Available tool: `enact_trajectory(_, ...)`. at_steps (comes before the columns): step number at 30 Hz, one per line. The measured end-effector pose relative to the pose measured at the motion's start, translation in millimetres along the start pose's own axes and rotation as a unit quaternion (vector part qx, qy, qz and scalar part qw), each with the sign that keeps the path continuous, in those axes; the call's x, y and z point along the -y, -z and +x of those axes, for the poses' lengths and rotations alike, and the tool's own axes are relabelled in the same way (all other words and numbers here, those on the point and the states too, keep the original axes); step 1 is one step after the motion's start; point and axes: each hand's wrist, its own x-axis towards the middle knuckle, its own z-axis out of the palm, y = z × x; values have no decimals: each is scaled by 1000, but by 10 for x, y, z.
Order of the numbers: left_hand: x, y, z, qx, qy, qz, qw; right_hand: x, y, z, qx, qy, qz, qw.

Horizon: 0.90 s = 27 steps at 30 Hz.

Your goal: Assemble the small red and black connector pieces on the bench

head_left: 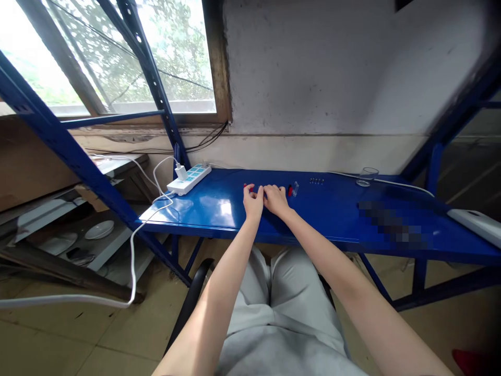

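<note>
- The left hand (253, 204) and the right hand (276, 200) were side by side at the worktop (332, 215), with their tips so close that I could not tell if they touched.
- A small red thing (251, 189) peeked out by the tips of the left hand, which was nearer to it than the right hand. It was too hidden to show which way its long side ran.
- The fingers of both hands were bent and partly closed. I could not tell if either hand had hold of anything.
- Just right of the right hand was a red and black bit (290, 190), with a clear bit (296, 189) next to it.
- The worktop was blue, flat and shiny.
- Farther back were a row of tiny bits (317, 181), a glass (367, 177) to the right and a white power strip (190, 179) to the left.
- Behind it all stood a pale wall (313, 78) and a window (183, 57).
</note>
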Motion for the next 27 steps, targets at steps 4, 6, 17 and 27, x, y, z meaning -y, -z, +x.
enact_trajectory(4,26,-3,5,12,-30,25,999,-30,87,-132,-17,-8,3,1000)
enact_trajectory(6,40,-6,17,20,-15,23,999,-49,93,-179,-33,-29,39,998)
enact_trajectory(17,-26,-27,-12,158,46,-62,984,-183,32,-314,-99,-122,309,938)
enact_trajectory(27,-63,-39,-35,140,46,-48,988,-105,150,-364,-116,-152,260,946)
